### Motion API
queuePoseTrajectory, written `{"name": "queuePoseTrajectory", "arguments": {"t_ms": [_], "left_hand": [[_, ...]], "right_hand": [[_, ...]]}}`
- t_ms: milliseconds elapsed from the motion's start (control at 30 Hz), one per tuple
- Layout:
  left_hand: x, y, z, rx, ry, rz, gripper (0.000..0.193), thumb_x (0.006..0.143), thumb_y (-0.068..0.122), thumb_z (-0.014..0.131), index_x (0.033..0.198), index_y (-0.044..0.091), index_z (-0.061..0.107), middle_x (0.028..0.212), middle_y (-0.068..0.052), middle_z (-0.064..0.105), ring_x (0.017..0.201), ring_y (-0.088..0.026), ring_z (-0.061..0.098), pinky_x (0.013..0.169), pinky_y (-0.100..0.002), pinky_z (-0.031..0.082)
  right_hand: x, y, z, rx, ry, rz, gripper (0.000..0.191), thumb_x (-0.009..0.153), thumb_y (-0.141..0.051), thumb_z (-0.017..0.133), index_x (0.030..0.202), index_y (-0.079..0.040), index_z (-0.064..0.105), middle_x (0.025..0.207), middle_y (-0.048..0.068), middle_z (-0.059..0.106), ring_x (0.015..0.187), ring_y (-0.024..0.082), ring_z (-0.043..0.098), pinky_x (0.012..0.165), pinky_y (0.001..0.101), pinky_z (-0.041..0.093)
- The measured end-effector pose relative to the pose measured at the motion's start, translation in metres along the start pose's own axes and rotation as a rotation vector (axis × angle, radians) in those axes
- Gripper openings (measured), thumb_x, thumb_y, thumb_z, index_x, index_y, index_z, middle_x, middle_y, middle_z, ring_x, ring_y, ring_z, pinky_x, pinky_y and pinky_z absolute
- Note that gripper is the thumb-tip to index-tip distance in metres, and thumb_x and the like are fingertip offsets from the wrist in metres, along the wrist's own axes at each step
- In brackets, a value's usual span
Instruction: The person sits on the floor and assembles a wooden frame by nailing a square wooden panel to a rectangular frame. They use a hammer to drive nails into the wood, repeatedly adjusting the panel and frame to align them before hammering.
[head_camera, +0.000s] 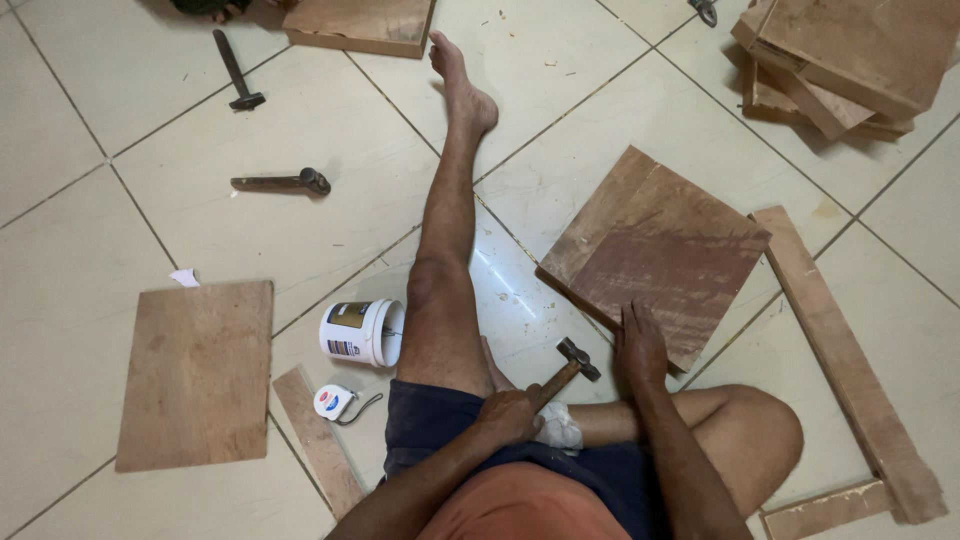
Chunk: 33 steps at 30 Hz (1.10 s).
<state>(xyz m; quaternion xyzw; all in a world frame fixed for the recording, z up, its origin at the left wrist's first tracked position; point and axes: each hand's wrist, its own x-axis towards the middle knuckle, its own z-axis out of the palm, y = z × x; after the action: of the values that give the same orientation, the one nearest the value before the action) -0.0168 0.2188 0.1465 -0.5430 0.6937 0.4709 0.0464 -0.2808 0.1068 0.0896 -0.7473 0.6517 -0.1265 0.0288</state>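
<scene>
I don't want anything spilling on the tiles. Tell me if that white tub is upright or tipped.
Tipped. The white tub lies on its side on the floor, open mouth facing the leg.

This looks like a home used as a small wood workshop. The floor (120, 200) has pale tiles. Wood boards (850, 50) are stacked at the upper right, and hammers (285, 182) lie at the upper left.

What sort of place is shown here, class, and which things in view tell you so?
Probably an informal home woodworking spot on a tiled floor: wooden boards lie about, spare hammers rest nearby, and the left hand grips a hammer.
</scene>
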Motion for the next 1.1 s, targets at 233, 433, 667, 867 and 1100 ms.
{"name": "queuePoseTrajectory", "arguments": {"t_ms": [233, 433, 667, 867, 1100], "left_hand": [[0.001, -0.001, 0.002, 0.002, 0.02, 0.01, 0.048, 0.096, 0.028, 0.065, 0.134, 0.002, 0.051, 0.11, -0.023, 0.07, 0.102, -0.037, 0.07, 0.086, -0.051, 0.055], [0.002, -0.003, 0.004, -0.004, 0.024, 0.023, 0.046, 0.095, 0.027, 0.066, 0.131, 0.001, 0.053, 0.108, -0.023, 0.07, 0.099, -0.037, 0.071, 0.084, -0.05, 0.056], [0.002, -0.008, 0.007, 0.011, 0.029, 0.037, 0.046, 0.096, 0.028, 0.066, 0.13, 0.0, 0.053, 0.106, -0.024, 0.071, 0.098, -0.037, 0.071, 0.083, -0.051, 0.056], [0.004, -0.008, 0.008, 0.022, 0.022, 0.031, 0.048, 0.095, 0.028, 0.065, 0.132, 0.0, 0.053, 0.108, -0.024, 0.071, 0.1, -0.037, 0.071, 0.085, -0.05, 0.056], [0.003, -0.006, 0.006, 0.026, 0.008, 0.011, 0.049, 0.096, 0.029, 0.064, 0.134, 0.001, 0.051, 0.109, -0.024, 0.07, 0.102, -0.038, 0.069, 0.086, -0.051, 0.054]], "right_hand": [[0.0, 0.006, 0.003, -0.004, 0.074, -0.031, 0.046, 0.097, -0.014, 0.063, 0.141, -0.004, 0.059, 0.154, 0.017, 0.052, 0.142, 0.036, 0.049, 0.117, 0.0481, 0.04], [0.0, 0.005, 0.002, 0.016, 0.107, -0.051, 0.045, 0.097, -0.013, 0.063, 0.141, -0.005, 0.06, 0.153, 0.017, 0.054, 0.14, 0.037, 0.051, 0.117, 0.0479, 0.041], [-0.003, 0.001, 0.002, 0.008, 0.078, -0.032, 0.047, 0.096, -0.014, 0.063, 0.141, -0.006, 0.059, 0.153, 0.016, 0.053, 0.14, 0.036, 0.05, 0.117, 0.0478, 0.04], [-0.001, 0.006, 0.008, -0.015, 0.074, -0.027, 0.044, 0.097, -0.015, 0.062, 0.141, -0.008, 0.06, 0.154, 0.014, 0.053, 0.141, 0.036, 0.05, 0.117, 0.0477, 0.04], [-0.002, 0.009, 0.013, -0.001, 0.061, -0.022, 0.046, 0.096, -0.014, 0.061, 0.141, -0.006, 0.06, 0.154, 0.015, 0.052, 0.14, 0.037, 0.049, 0.117, 0.0473, 0.039]]}}
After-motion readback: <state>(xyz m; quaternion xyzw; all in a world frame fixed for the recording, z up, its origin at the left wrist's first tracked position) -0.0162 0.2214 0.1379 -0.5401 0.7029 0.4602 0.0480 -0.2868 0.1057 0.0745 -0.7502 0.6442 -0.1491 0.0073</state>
